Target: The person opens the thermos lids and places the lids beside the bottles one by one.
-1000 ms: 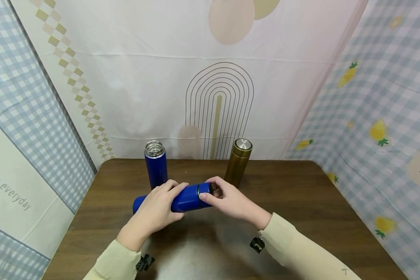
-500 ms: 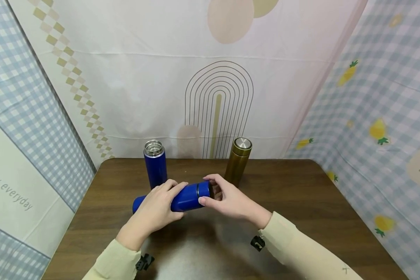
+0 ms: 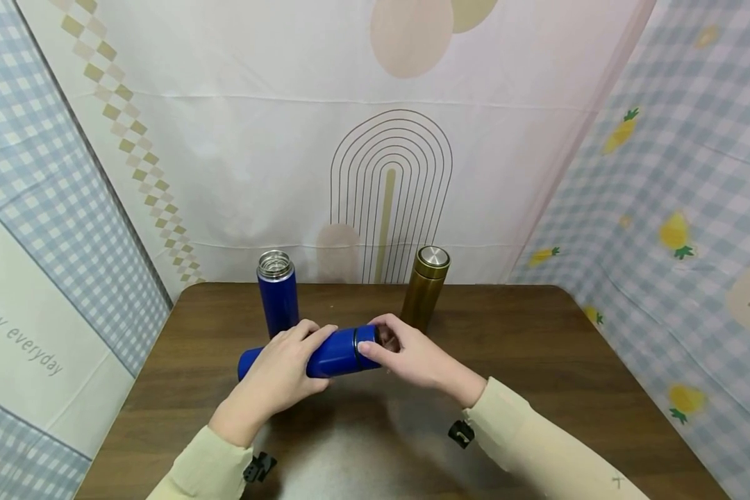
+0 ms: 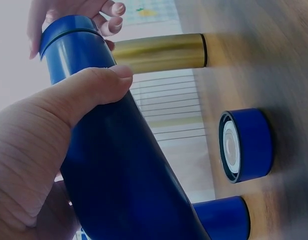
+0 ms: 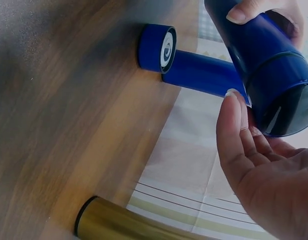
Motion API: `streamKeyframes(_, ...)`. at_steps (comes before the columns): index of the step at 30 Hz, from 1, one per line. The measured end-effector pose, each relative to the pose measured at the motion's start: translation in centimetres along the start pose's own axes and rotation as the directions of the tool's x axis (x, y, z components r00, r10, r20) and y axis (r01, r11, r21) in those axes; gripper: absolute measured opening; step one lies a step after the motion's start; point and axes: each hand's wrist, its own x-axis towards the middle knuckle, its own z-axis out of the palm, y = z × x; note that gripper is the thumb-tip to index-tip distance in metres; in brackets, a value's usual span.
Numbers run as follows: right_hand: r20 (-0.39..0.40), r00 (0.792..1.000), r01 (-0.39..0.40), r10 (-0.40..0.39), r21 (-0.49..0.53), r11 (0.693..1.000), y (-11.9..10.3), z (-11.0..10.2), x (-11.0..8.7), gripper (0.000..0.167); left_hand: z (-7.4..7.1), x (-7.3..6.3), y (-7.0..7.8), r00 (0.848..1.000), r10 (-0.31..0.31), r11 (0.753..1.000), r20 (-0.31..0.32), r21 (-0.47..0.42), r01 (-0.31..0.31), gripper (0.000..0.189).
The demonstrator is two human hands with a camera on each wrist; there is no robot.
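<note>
My left hand (image 3: 281, 368) grips the body of a blue thermos bottle (image 3: 334, 355), thumb along its near side. The bottle is held tilted nearly flat over the table, its capped end to the right. On that end sits a blue lid (image 3: 367, 334), set off from the body by a dark ring. My right hand (image 3: 417, 357) holds this lid between thumb and fingers. In the right wrist view the dark, shiny lid top (image 5: 292, 111) faces the palm, and the fingers (image 5: 231, 120) lie along the lid's side.
Behind the left hand stands a second blue bottle (image 3: 279, 302) without a lid, its steel mouth showing. A loose blue lid (image 4: 251, 144) rests inside-up on the wooden table (image 3: 512, 333), hidden in the head view. A gold bottle (image 3: 423, 298) stands capped behind the right hand.
The right hand's thumb and fingers slid slightly back and then forward again around the lid. The left hand and the tilted bottle stay almost in place.
</note>
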Motion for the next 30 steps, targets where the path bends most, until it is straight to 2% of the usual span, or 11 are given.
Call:
streamKeyframes(6,0.026,0.998,0.058,-0.059,0.048,0.997,0.21,0.0,-0.01,0.058,-0.06,-0.06,-0.02,0.999,-0.026,1.0,0.027,-0.003,0.026,0.08)
streamKeyframes(14,0.038,0.994,0.1,-0.103,0.082,0.992,0.32,0.13,-0.01,0.064,-0.12,-0.08,-0.05,0.999,-0.033,0.999,0.021,-0.004,0.033,0.08)
streamKeyframes(17,0.013,0.998,0.063,-0.064,0.063,0.996,0.05,0.23,0.0,0.064,-0.02,-0.11,-0.08,1.0,-0.024,1.0,0.012,-0.008,0.024,0.08)
streamKeyframes(23,-0.004,0.997,-0.074,0.074,0.059,0.996,-0.47,0.32,0.06,0.062,0.03,-0.08,0.15,1.0,-0.013,1.0,0.007,-0.01,0.013,0.08)
streamKeyframes(27,0.012,0.996,-0.085,0.084,0.087,0.993,-0.38,0.33,0.15,0.058,0.06,-0.13,0.18,1.0,-0.015,1.0,0.012,-0.009,0.015,0.08)
streamKeyframes(30,0.017,0.999,-0.042,0.04,0.128,0.991,-0.23,0.37,0.18,0.055,0.09,-0.19,0.07,1.0,-0.005,1.0,-0.004,-0.008,0.005,0.081)
